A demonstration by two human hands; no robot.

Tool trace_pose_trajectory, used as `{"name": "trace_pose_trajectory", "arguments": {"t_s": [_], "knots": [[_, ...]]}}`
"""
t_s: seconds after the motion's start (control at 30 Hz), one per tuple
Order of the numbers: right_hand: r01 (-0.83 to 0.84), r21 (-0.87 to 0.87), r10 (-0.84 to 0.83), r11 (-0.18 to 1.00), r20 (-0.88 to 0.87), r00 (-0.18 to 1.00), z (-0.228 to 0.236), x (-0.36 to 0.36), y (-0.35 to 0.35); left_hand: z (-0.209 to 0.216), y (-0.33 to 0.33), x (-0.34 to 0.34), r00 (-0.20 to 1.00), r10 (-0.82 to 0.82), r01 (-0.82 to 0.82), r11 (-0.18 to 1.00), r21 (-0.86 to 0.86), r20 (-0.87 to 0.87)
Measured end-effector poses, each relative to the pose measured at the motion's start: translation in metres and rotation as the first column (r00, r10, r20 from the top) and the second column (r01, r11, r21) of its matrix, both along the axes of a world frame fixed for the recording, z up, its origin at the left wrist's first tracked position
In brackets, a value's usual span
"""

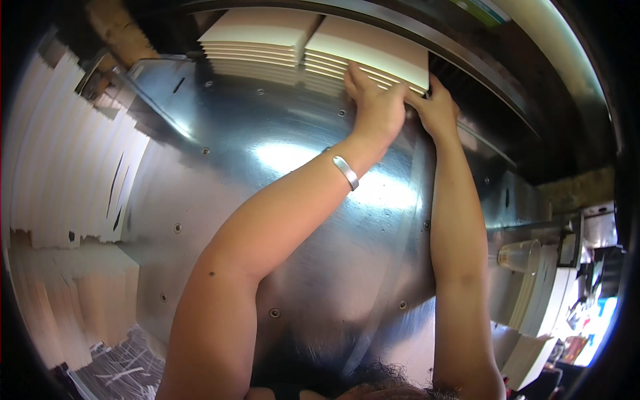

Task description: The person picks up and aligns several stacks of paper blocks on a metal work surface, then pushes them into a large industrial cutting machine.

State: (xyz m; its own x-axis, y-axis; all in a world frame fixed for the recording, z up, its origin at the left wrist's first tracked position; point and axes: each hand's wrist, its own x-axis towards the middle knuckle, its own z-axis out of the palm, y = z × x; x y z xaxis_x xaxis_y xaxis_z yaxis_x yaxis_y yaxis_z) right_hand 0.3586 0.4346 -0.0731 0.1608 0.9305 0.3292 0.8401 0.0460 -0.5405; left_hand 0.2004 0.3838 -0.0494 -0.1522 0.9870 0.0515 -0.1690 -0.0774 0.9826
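— Where are the hands?

— Both arms reach straight out across the shiny metal table (280, 220), coming in from the lower edge. The left hand (375, 103) lies with its back up, fingers pointing forward and pressed against the near face of the right-hand paper stack (370, 48). A metal bracelet (346, 172) sits on that wrist.

— And the other one?

— The right hand (437, 107) is just beside it, touching the same stack at its near right corner, wrist bent slightly, fingers curled onto the edge of the sheets.

— Is either hand pinching anything?

— The left looks flat, fingers together, pushing rather than pinching. Whether the right grips sheets or only presses on them, I cannot tell.

— Where does that stack sit?

— At the far end of the table, under a dark machine bar, touching a second, similar stack (260, 41) on its left. More fanned paper piles (67, 167) stand at the left rim, and a clear plastic cup (520, 255) rests on stacks at the right.
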Motion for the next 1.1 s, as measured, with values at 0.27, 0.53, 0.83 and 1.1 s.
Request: {"name": "trace_pose_trajectory", "arguments": {"t_s": [0.27,0.53,0.83,1.1], "knots": [[-0.057,0.088,0.064,0.994,-0.079,0.995,-0.004,0.0,0.002,-0.003,0.005,-0.004,0.997,-0.068,0.068,0.998,-0.011,0.022],[-0.022,0.094,0.025,0.995,-0.024,0.999,-0.002,-0.004,0.001,-0.014,0.013,-0.005,0.993,-0.112,0.113,0.993,-0.016,0.049],[-0.064,-0.034,0.061,0.997,-0.068,0.996,0.003,-0.001,0.001,-0.018,0.016,-0.004,0.991,-0.081,0.081,0.997,0.003,0.11],[-0.027,0.027,0.028,0.999,-0.018,0.999,0.001,-0.004,-0.001,-0.014,0.012,-0.005,0.989,-0.098,0.099,0.995,-0.002,0.112]]}}
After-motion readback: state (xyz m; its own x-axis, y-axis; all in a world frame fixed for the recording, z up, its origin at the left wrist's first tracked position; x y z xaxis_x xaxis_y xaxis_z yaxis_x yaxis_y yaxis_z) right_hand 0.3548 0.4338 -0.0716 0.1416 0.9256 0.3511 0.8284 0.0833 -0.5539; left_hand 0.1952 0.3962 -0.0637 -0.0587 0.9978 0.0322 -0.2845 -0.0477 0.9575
